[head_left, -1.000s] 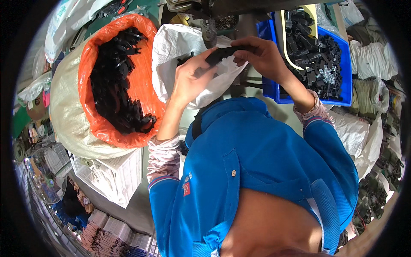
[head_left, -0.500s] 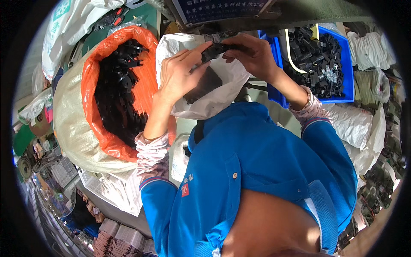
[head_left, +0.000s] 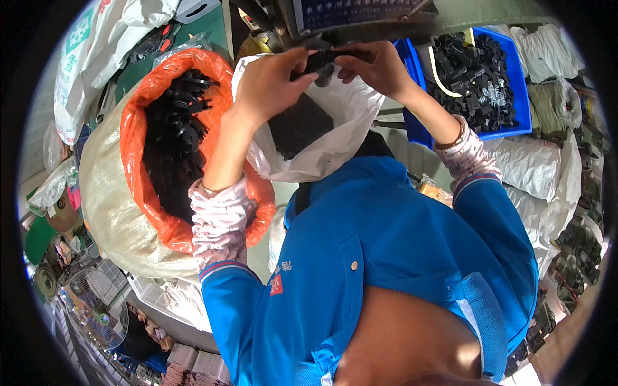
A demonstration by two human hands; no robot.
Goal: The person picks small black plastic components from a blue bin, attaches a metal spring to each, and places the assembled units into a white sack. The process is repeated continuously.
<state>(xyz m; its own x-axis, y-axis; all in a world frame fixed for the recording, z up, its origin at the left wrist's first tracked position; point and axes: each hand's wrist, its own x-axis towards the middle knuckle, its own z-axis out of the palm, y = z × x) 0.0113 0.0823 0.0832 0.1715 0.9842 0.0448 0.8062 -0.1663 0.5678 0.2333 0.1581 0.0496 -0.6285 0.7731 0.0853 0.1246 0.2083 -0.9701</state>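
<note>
Both my hands meet at the top middle, under the edge of a machine, around a small black plastic part (head_left: 324, 69). My left hand (head_left: 273, 83) grips its left side with thumb and fingers. With fingers pinched, my right hand (head_left: 370, 66) holds the right end. Much of the part is covered by my fingers, so its exact kind cannot be told. Right below hangs an open white sack (head_left: 322, 157) with dark contents. Left of it, an orange-lined bulk bag (head_left: 132, 148) is full of black plastic parts (head_left: 183, 138).
A blue bin (head_left: 523, 96) at the right holds black pieces and a small heap of clear bits (head_left: 494, 94). The machine's dark plate (head_left: 360, 14) overhangs my hands. White sacks (head_left: 528, 170) are stacked at the far right; a fan (head_left: 96, 309) stands lower left.
My left hand has turned, its back now more toward me, and its forearm has shifted left. The black part stays between both hands, now tilted differently. The view has shifted slightly.
</note>
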